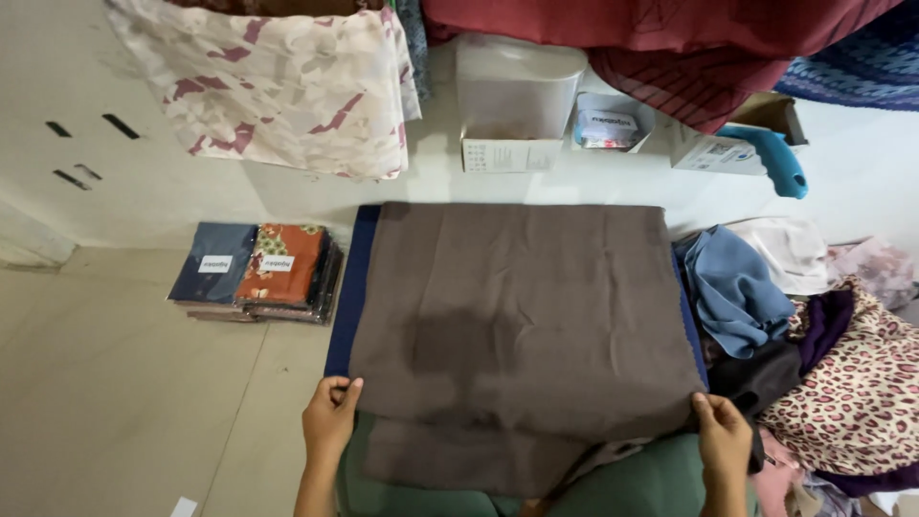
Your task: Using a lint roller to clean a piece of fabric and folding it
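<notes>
Head view — left hand (330, 414) and right hand (723, 438) pinch the near corners of a folded grey-brown cloth (522, 316) spread beyond the fingertips over a navy mat (347, 287) — even tension on both corners should keep edges square.

Two bare hands, the left hand (330, 414) and the right hand (724, 436), are seen with forearms uncovered; no sleeves, rings or watches are shown. Fingers are slim, nails short and unpainted. The lap below is clothed in plain muted green fabric (651, 483).
</notes>
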